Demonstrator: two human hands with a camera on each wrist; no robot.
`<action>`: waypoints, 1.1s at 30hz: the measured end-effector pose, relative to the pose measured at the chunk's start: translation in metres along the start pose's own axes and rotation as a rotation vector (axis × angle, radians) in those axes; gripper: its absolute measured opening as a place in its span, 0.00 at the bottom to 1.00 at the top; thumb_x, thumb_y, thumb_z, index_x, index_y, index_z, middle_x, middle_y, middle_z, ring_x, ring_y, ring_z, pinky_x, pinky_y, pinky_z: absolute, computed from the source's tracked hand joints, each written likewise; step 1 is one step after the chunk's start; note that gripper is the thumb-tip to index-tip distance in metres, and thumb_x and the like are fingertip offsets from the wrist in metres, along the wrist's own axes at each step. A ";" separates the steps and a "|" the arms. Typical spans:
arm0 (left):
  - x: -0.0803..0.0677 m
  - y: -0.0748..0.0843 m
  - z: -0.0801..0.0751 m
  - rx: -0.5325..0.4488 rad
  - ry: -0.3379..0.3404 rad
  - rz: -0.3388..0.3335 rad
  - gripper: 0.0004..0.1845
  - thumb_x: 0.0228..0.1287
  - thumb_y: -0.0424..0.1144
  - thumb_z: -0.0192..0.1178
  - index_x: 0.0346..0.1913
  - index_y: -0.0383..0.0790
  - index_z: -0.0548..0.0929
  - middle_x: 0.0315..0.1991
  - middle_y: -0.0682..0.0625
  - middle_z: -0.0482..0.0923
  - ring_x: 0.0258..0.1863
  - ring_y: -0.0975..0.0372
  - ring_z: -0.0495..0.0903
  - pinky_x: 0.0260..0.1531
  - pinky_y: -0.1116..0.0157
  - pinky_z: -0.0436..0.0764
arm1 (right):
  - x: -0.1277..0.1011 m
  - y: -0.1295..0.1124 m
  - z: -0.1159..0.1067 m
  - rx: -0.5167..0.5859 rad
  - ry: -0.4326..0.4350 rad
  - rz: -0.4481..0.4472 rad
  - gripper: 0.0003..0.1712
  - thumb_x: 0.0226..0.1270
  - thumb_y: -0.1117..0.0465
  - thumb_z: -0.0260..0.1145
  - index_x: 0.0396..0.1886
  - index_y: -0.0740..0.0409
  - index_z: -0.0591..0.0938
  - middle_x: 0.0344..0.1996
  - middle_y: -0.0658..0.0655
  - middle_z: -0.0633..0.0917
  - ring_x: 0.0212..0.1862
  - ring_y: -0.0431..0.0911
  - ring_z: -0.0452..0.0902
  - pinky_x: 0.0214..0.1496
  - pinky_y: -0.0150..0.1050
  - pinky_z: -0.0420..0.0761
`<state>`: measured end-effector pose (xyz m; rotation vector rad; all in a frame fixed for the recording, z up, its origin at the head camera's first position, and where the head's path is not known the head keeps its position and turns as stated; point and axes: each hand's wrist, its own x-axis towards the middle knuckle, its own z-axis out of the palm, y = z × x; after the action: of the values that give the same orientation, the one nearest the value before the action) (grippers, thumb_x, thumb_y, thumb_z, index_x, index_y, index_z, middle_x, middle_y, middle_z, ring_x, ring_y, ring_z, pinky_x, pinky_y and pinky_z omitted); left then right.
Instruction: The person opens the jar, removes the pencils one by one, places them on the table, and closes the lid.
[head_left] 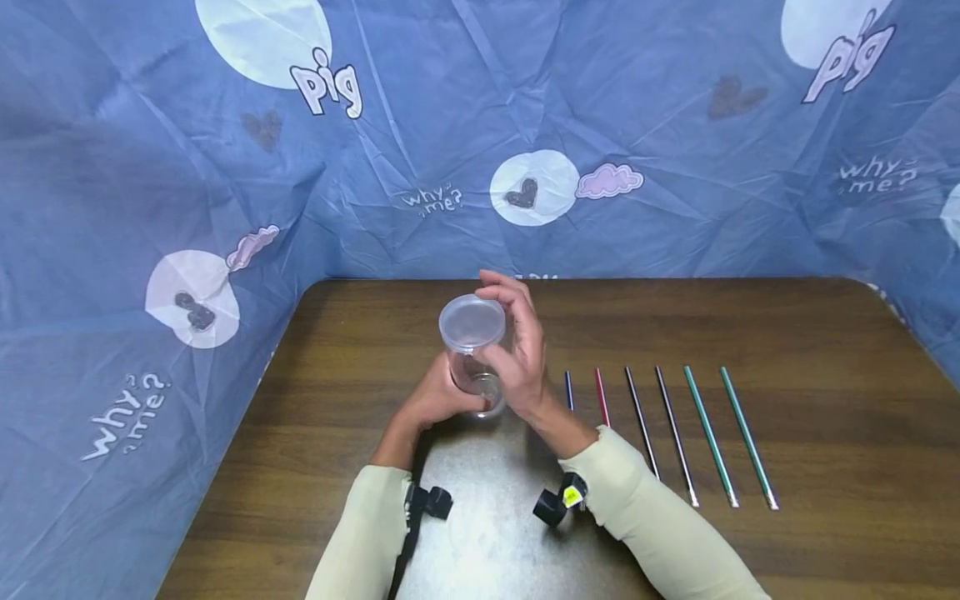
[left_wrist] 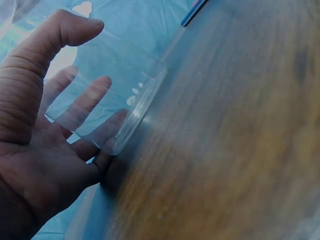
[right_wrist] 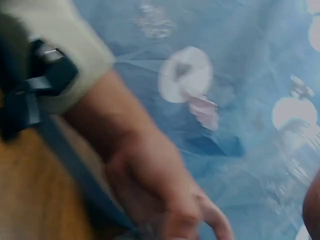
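Observation:
A clear plastic jar (head_left: 467, 368) with a translucent round lid (head_left: 472, 323) stands upright above the middle of the wooden table. My left hand (head_left: 437, 395) grips its lower part from the left. In the left wrist view the thumb (left_wrist: 75, 27) lies on the near side, and the other fingers show through the clear wall. On the jar's right, my right hand (head_left: 523, 358) holds the lid's edge, with its fingertips at the far rim and its thumb just beneath the near rim. The right wrist view is blurred and mostly shows the left hand (right_wrist: 150, 175).
To the right, several pencils lie side by side on the table (head_left: 840, 400): blue, red (head_left: 602, 396), dark and green (head_left: 746, 433). The right forearm partly covers some of them. A blue printed cloth (head_left: 420, 108) hangs behind the table and along its sides.

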<state>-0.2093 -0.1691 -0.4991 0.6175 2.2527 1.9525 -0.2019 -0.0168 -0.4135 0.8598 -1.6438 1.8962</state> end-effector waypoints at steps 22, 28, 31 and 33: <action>0.002 -0.001 0.000 -0.049 -0.038 -0.022 0.41 0.36 0.18 0.69 0.62 0.25 0.69 0.57 0.28 0.76 0.57 0.40 0.76 0.60 0.53 0.75 | 0.014 0.015 -0.031 0.245 -0.233 0.148 0.38 0.43 0.73 0.61 0.61 0.76 0.71 0.58 0.75 0.77 0.57 0.50 0.77 0.58 0.41 0.73; 0.001 -0.001 0.001 -0.031 -0.021 -0.030 0.40 0.37 0.18 0.70 0.61 0.25 0.69 0.54 0.31 0.78 0.55 0.41 0.77 0.59 0.53 0.75 | 0.010 0.014 -0.031 0.105 -0.253 0.070 0.37 0.46 0.71 0.66 0.61 0.73 0.73 0.59 0.69 0.79 0.54 0.53 0.77 0.58 0.42 0.74; 0.001 -0.001 0.001 -0.026 -0.010 -0.029 0.40 0.37 0.18 0.70 0.61 0.25 0.69 0.53 0.34 0.78 0.53 0.44 0.77 0.58 0.51 0.76 | 0.008 0.013 -0.031 0.017 -0.260 0.025 0.38 0.46 0.68 0.67 0.62 0.71 0.73 0.59 0.67 0.78 0.53 0.56 0.77 0.56 0.43 0.75; 0.000 -0.001 0.001 -0.020 -0.001 -0.031 0.41 0.36 0.19 0.71 0.61 0.25 0.69 0.53 0.36 0.78 0.51 0.48 0.78 0.57 0.52 0.77 | 0.007 0.010 -0.030 -0.025 -0.254 0.009 0.39 0.45 0.68 0.67 0.62 0.72 0.73 0.60 0.68 0.78 0.54 0.58 0.76 0.56 0.44 0.75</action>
<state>-0.2092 -0.1682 -0.4998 0.5781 2.2260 1.9576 -0.2184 0.0109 -0.4178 1.1225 -1.8156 1.8285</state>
